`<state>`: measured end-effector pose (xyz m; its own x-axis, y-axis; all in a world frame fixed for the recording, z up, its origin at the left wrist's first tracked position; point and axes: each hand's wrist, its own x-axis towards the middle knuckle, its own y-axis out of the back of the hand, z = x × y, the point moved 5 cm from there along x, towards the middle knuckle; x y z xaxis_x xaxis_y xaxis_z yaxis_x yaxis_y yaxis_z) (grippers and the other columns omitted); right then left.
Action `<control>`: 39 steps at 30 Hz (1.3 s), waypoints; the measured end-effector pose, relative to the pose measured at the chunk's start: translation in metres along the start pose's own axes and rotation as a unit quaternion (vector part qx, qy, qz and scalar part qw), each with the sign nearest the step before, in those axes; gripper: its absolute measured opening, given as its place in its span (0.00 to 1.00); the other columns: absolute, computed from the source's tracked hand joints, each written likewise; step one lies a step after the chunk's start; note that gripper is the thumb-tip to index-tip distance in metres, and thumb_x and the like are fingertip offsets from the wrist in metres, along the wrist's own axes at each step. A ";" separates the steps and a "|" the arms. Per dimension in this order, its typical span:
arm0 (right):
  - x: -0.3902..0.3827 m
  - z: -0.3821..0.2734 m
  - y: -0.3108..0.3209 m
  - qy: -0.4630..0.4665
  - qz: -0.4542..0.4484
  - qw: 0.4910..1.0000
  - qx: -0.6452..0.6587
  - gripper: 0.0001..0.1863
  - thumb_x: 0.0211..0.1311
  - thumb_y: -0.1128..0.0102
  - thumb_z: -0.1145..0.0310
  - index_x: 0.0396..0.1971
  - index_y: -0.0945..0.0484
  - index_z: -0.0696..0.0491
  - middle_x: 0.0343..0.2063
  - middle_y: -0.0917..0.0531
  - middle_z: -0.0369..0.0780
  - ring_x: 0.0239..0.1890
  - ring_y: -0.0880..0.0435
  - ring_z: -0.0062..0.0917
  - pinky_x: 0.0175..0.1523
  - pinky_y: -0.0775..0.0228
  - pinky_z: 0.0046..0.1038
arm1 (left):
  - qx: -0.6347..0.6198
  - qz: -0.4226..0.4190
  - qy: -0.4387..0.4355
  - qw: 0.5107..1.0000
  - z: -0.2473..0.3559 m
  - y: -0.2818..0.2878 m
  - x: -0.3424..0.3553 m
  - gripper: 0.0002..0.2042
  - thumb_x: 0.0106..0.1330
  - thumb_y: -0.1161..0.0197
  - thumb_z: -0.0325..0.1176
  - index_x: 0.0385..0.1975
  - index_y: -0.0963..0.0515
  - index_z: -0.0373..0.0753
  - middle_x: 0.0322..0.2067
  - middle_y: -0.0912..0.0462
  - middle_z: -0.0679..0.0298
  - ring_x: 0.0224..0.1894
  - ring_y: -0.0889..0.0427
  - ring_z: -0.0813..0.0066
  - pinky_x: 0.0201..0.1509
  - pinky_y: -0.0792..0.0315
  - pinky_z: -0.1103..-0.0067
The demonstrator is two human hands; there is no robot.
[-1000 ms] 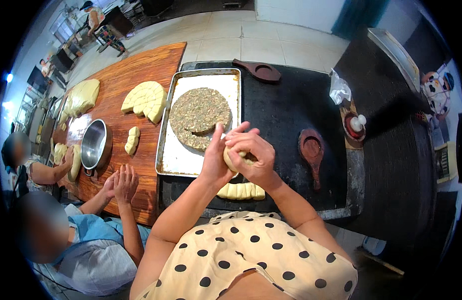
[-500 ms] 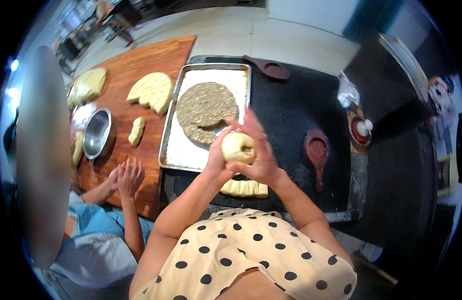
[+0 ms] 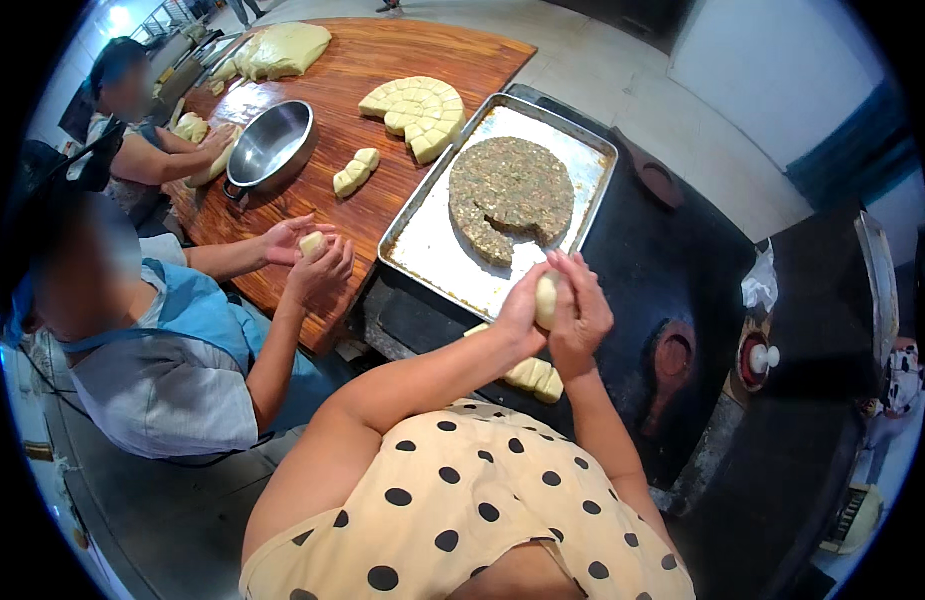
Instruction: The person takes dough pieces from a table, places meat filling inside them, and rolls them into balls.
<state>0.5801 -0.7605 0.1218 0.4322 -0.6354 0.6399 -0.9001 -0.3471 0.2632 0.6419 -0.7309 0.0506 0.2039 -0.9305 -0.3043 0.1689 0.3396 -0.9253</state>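
Note:
A pale ball of dough (image 3: pixel 546 301) sits between my two palms, over the near edge of the metal tray (image 3: pixel 407 222). My left hand (image 3: pixel 520 303) cups it from the left, fingers curled along its side. From the other side my right hand (image 3: pixel 580 312) closes on it, fingers pointing away from me. On the tray, just beyond my hands, lies a thick brown round of speckled filling (image 3: pixel 512 185) with a notch cut from its near side. Cut dough pieces (image 3: pixel 534 378) rest on the black surface, partly hidden under my left forearm.
Left, a co-worker's hands (image 3: pixel 307 250) hold a small dough piece beside the wooden table (image 3: pixel 382 50); another person works farther off. On that table are a steel bowl (image 3: pixel 272 147), cut dough (image 3: pixel 419 112) and a dough slab (image 3: pixel 282 50). Wooden molds (image 3: pixel 672 360) lie right.
My view has swung left, bringing the co-workers into sight. The dough ball's hollow faced up before; now my hands are closed around its sides. The near co-worker's hands have risen with a dough piece.

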 end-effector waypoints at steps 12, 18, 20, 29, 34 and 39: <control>-0.023 -0.019 -0.043 0.082 -0.249 0.965 0.026 0.19 0.58 0.35 0.72 0.50 0.21 0.59 0.53 0.19 0.48 0.61 0.23 0.37 0.68 0.36 0.42 | 0.059 -0.006 0.092 0.994 0.031 0.043 -0.042 0.22 0.77 0.59 0.48 0.57 0.31 0.38 0.55 0.24 0.57 0.56 0.22 0.67 0.60 0.25 0.70; -0.032 0.001 -0.072 -0.075 -0.139 0.985 0.067 0.12 0.69 0.46 0.74 0.47 0.17 0.57 0.44 0.13 0.43 0.51 0.16 0.33 0.63 0.31 0.36 | -0.053 0.085 -0.047 0.994 0.039 0.059 -0.042 0.23 0.78 0.62 0.48 0.58 0.31 0.37 0.54 0.24 0.52 0.60 0.25 0.57 0.66 0.30 0.63; -0.036 0.002 -0.079 -0.087 -0.134 0.986 0.049 0.16 0.69 0.46 0.72 0.54 0.22 0.56 0.46 0.14 0.43 0.53 0.17 0.36 0.61 0.30 0.35 | -0.038 0.109 -0.069 0.991 0.042 0.077 -0.041 0.22 0.78 0.61 0.46 0.57 0.31 0.37 0.52 0.22 0.52 0.58 0.24 0.56 0.64 0.28 0.64; -0.034 0.001 -0.083 -0.044 -0.311 0.948 0.052 0.40 0.63 0.36 0.58 0.70 0.43 0.55 0.67 0.33 0.47 0.68 0.34 0.41 0.70 0.43 0.42 | 0.041 0.150 0.121 0.980 0.059 0.097 -0.051 0.20 0.77 0.58 0.46 0.56 0.30 0.40 0.50 0.20 0.57 0.52 0.19 0.64 0.57 0.24 0.66; -0.038 0.004 -0.077 -0.017 -0.234 0.969 0.075 0.16 0.61 0.36 0.67 0.47 0.19 0.59 0.49 0.16 0.45 0.56 0.20 0.37 0.66 0.34 0.40 | 0.007 0.108 0.098 0.989 0.059 0.081 -0.054 0.20 0.77 0.58 0.47 0.57 0.29 0.40 0.52 0.21 0.61 0.54 0.20 0.67 0.58 0.23 0.68; -0.062 0.021 -0.093 -0.057 -0.145 0.987 0.036 0.09 0.64 0.41 0.73 0.39 0.15 0.59 0.40 0.13 0.44 0.48 0.15 0.36 0.63 0.30 0.41 | -0.035 0.204 0.003 0.978 0.037 0.110 -0.048 0.16 0.78 0.58 0.44 0.51 0.27 0.41 0.49 0.21 0.63 0.52 0.20 0.72 0.54 0.22 0.73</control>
<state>0.6387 -0.7034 0.0426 0.6784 -0.5736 0.4590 -0.7329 -0.5717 0.3688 0.6864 -0.6440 -0.0287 0.2342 -0.7198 -0.6535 0.0075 0.6735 -0.7391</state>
